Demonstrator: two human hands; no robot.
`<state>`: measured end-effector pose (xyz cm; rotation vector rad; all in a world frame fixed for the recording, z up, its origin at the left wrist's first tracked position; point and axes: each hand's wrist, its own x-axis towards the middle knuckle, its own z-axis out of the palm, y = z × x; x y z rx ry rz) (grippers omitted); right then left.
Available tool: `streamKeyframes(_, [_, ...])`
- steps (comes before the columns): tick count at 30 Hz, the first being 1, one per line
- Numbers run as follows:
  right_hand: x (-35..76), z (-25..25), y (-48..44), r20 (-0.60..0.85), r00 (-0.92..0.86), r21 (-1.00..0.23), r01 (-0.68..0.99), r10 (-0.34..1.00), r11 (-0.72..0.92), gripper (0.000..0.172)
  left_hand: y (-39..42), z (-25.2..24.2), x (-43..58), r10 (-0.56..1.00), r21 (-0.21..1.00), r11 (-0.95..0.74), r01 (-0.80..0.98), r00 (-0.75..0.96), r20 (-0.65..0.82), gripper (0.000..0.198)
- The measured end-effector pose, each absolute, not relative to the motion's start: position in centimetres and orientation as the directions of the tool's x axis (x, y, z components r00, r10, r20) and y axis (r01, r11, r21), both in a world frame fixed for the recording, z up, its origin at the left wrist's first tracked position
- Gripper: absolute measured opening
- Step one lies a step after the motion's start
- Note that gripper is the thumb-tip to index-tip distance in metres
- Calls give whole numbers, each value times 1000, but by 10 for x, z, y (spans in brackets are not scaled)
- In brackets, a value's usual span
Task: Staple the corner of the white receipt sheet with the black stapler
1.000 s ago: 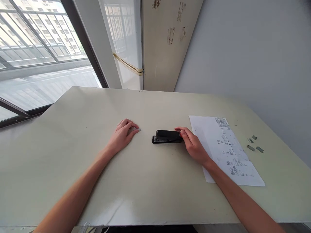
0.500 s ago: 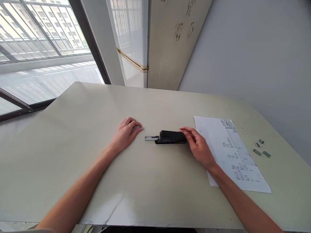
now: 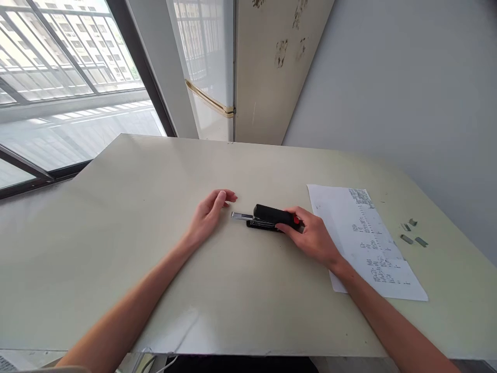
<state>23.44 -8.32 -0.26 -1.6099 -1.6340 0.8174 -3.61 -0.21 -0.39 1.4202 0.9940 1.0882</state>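
- i have the right hand (image 3: 311,235) wrapped around the rear end of the black stapler (image 3: 271,213), its thumb along the near side and its fingers on the far side.
- from my seat, the stapler is between the two hands, its front end aimed away from the right hand and toward the left hand (image 3: 209,211).
- a silver staple tray (image 3: 241,215) juts out of that front end, its tip just beside the left hand and apart from it.
- a red part (image 3: 296,220) shows at the stapler's rear, by the right hand's fingers.
- i see the left hand loosely curled, thumb uppermost; some fingers are hidden, so i cannot tell whether it pinches anything small.
- just right of the right hand i have a printed sheet (image 3: 359,241), with the right forearm (image 3: 382,316) crossing its near part.
- well to the right of the right hand, past the sheet, four small grey pieces (image 3: 421,242) lie on the pale worktop (image 3: 233,300).
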Motion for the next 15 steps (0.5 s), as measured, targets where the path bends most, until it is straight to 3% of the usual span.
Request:
streamKeyframes(2, [230, 4, -90, -133, 56, -885, 444, 990, -144, 43, -6, -3, -28, 973, 945, 108, -308, 229, -36, 40])
streamKeyframes(5, [221, 14, -102, -381, 6, -910, 176, 925, -376, 49, -15, 4, -18, 918, 670, 393, -630, 306, -251, 37])
streamKeyframes(9, [208, 25, -116, -548, -171, -813, -122, 819, -569, 49, -32, 22, -11, 844, 407, 520, -751, 380, -379, 42])
streamKeyframes(15, [196, 33, -129, -620, -337, -626, -330, 708, -706, 36, -50, 42, -9, 798, 280, 533, -798, 364, -480, 34])
